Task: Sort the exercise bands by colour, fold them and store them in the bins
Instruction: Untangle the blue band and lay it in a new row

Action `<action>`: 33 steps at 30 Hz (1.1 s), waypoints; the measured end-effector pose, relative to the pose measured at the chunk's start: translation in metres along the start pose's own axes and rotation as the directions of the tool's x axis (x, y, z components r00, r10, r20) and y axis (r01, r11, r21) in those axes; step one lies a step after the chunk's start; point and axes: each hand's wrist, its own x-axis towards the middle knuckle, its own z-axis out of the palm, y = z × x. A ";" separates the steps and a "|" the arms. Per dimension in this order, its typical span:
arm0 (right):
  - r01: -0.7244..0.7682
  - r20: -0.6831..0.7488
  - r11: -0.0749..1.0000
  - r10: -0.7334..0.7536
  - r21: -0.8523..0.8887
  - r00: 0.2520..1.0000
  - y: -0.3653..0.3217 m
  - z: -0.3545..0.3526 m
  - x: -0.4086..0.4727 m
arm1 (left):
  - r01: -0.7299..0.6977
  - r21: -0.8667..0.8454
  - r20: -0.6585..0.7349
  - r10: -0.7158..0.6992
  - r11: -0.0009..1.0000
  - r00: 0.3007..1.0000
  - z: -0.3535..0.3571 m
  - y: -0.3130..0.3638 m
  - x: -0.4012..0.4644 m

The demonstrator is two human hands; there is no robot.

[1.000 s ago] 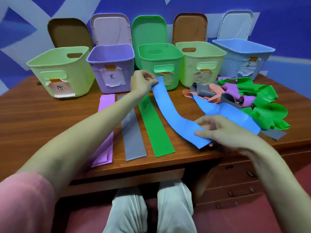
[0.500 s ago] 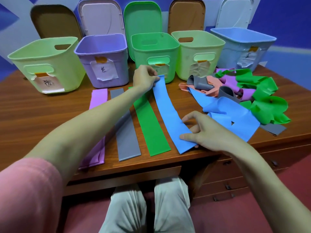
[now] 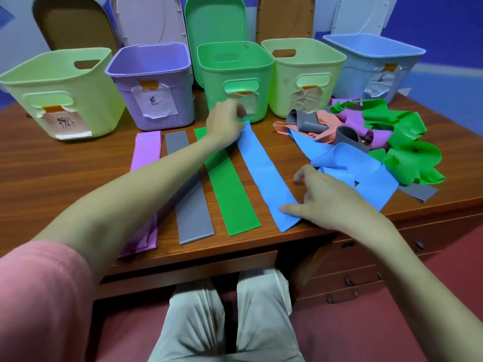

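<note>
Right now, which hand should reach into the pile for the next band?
Right. The right hand only rests its fingers on the blue band's near end, beside the tangled pile. The left hand grips the far end, farther from the pile.

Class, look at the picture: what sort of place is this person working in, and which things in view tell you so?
Probably an office or a staged sorting room rather than a gym. The person sits at a wooden desk with drawers, facing a blue painted wall. Five labelled plastic bins, such as the purple bin, stand in a row.
</note>
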 end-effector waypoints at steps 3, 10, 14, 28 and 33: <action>-0.015 -0.086 0.999 0.020 0.052 0.996 0.005 -0.003 -0.003 | -0.095 0.040 0.018 0.094 0.995 0.995 -0.006 0.017 -0.019; 0.082 -0.539 0.948 0.103 0.308 0.836 0.052 -0.008 0.006 | -0.291 -0.143 0.228 0.317 0.946 0.921 -0.022 0.072 -0.090; -0.011 -0.567 0.977 0.133 0.214 0.813 0.084 -0.006 0.017 | -0.423 -0.177 0.207 0.454 0.889 0.867 -0.019 0.090 -0.117; 0.103 -0.594 0.974 0.037 0.200 0.803 0.101 -0.018 -0.008 | -0.547 -0.083 0.350 0.538 0.833 0.767 0.012 0.137 -0.127; 0.025 -0.564 0.998 0.013 0.060 0.826 0.119 -0.021 -0.010 | -0.502 -0.176 0.330 0.531 0.847 0.781 0.007 0.138 -0.129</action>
